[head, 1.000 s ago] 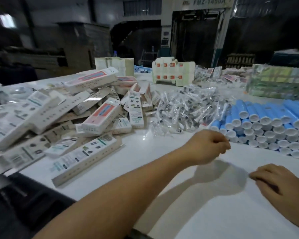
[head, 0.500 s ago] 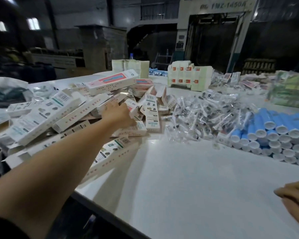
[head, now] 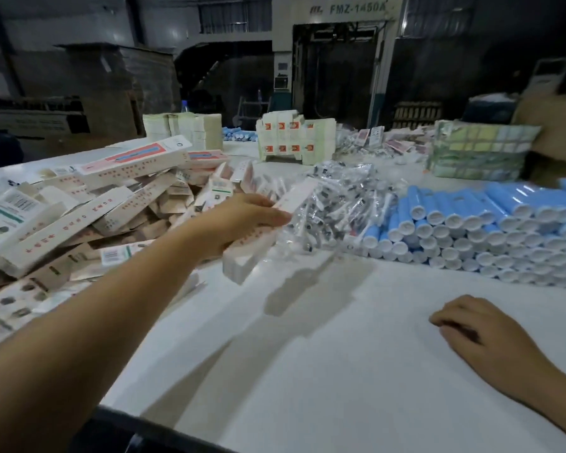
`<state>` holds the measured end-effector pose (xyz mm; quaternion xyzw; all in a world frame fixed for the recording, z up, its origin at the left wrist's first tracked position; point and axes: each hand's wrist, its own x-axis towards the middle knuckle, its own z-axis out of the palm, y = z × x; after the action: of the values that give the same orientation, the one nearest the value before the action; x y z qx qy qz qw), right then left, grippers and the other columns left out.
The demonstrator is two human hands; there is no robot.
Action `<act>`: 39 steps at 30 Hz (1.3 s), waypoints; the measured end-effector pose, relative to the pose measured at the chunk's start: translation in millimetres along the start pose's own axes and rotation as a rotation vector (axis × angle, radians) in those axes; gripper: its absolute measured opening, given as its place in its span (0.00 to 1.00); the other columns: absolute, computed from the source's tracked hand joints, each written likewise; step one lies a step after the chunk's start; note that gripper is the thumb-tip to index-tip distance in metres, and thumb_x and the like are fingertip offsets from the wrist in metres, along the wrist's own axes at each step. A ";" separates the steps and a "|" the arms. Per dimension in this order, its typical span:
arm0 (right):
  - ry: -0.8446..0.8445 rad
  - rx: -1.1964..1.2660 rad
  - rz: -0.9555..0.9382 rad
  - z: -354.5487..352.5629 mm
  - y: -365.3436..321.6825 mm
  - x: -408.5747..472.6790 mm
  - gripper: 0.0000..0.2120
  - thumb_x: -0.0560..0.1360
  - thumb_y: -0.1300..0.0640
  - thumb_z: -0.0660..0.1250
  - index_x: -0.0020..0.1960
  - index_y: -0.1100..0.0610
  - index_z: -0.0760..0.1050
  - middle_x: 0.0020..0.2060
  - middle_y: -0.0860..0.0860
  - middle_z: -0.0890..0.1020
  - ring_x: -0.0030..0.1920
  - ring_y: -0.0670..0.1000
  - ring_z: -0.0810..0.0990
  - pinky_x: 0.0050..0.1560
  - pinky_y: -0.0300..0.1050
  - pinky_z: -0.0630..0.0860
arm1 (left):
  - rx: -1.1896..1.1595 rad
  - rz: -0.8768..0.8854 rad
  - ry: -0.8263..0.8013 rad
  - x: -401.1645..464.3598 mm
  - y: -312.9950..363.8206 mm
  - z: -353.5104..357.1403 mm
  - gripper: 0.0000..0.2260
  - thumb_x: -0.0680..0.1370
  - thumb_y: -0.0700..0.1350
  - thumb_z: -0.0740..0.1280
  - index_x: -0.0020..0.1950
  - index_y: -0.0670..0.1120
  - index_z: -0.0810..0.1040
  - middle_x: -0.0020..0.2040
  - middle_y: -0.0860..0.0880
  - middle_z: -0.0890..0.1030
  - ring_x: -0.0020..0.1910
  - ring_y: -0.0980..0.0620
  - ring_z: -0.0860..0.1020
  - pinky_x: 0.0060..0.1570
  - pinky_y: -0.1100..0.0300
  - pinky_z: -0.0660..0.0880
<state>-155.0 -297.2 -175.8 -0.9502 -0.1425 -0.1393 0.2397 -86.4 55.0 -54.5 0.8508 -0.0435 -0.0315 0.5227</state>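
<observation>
Head view: the left grip (head: 242,220) clasps a long white carton (head: 247,259) aloft, just right of the carton pile (head: 89,217). The right grip (head: 484,335) rests slack and empty on the counter (head: 340,371), farther right. Pickup appears under way; next, likely, both open the carton.

Item: one long, narrow carton (head: 247,258), white card, with a row of red print along the side face. Closed as far as I can see, though the near end is blurred.

Pose: tilted, with the near end low and towards the person, and the far end raised and pointing away to the right.

Position: off the white table (head: 356,338), casting a shadow on it. It is gripped around the middle by the left hand (head: 242,220), fingers over the top face. It sits between the pile of similar cartons (head: 89,220) and the heap of clear packets (head: 340,204), and its far end overlaps the packets in view.
</observation>
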 end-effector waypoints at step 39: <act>0.226 1.001 0.532 -22.3 3.2 3.3 0.08 0.78 0.65 0.62 0.44 0.58 0.79 0.34 0.51 0.83 0.28 0.44 0.79 0.23 0.35 0.71 | 1.142 0.642 0.179 -39.7 8.4 218.7 0.37 0.72 0.72 0.57 0.70 0.46 0.62 0.59 0.51 0.73 0.57 0.48 0.73 0.56 0.51 0.64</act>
<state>-155.3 -310.3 -157.1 -0.7033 0.0792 -0.0904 0.7007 -147.9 -138.5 -145.4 0.9384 -0.2613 0.2248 -0.0255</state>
